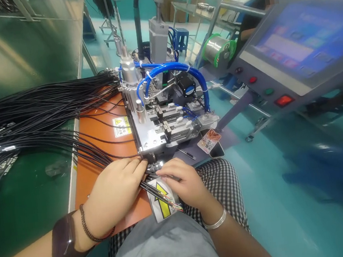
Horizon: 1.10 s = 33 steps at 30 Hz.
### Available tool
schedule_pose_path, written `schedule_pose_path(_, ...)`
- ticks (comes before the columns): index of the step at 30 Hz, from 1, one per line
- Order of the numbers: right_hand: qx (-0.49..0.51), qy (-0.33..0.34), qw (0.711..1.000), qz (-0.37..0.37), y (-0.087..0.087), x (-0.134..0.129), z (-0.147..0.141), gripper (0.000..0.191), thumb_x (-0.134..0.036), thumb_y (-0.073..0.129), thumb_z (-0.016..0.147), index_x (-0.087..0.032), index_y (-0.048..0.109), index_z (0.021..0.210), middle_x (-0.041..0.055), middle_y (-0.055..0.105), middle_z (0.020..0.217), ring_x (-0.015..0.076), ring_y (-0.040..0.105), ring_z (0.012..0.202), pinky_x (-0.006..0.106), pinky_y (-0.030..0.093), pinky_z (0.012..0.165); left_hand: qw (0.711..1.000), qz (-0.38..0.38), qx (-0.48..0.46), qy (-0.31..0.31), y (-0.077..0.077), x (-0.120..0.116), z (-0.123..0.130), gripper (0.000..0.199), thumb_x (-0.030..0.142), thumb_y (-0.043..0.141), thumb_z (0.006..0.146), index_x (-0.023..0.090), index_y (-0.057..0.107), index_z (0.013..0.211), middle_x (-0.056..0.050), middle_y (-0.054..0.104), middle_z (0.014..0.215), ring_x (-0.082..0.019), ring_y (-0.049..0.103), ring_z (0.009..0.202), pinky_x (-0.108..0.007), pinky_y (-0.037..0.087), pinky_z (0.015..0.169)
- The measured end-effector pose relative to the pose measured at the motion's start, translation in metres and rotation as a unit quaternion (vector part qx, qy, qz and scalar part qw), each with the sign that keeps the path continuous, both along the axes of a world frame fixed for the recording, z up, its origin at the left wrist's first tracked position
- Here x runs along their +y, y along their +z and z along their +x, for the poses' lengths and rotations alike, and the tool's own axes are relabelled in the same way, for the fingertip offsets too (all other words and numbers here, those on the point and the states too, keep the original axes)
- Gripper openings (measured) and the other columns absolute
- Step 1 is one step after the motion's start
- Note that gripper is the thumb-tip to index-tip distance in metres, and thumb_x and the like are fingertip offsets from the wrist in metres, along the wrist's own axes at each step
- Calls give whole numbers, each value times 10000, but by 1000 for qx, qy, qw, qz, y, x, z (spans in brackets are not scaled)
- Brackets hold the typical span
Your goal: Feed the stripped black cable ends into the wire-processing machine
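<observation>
My left hand is closed over a bundle of black cables at the machine's front edge, fingers curled down on them. Below its fingertips, a group of cable ends with stripped, coloured wires slants toward my lap. My right hand is just beside it, thumb and fingers closed on a black cable close to the machine. The fingertips of both hands are partly hidden. The machine, with metal clamps and blue air hoses, stands directly ahead of my hands. A yellow-marked label hangs under the wire ends.
Many black cables lie across the green table and orange board at left. A phone and a pen-like tool rest right of the machine. A wire spool and control screen stand at right, with another person behind.
</observation>
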State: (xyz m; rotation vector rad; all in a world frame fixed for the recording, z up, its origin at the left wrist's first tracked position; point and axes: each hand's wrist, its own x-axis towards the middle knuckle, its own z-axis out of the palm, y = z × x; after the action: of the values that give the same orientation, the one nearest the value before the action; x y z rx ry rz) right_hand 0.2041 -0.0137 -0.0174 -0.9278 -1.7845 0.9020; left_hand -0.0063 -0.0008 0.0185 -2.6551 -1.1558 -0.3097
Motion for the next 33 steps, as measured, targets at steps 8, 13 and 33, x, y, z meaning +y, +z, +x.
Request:
schedule_pose_path(8,29,-44,996,-68,-3,1,-3,216,-94,663,842,-236,756,976,34,719,964,174,643,940,309,512,878,993,77,-40,-77,-4,-5,0,243,33,463,860,78,654,1004,-143,729,1026,-255,692,914,-381,577,772)
schedule_pose_path(13,37,-54,995,-74,-1,3,-5,195,-102,692,826,-238,749,954,25,715,945,172,643,926,304,517,854,995,49,-63,-58,-3,-5,3,153,97,484,860,122,634,874,-145,722,1008,-255,688,924,-377,566,795)
schedule_pose_path(33,67,-173,982,-20,7,-7,-16,124,-133,664,836,-230,711,898,13,693,855,162,604,772,288,492,692,991,-75,-107,9,3,-6,5,122,85,487,846,199,523,825,-12,621,753,-185,589,677,-319,423,606)
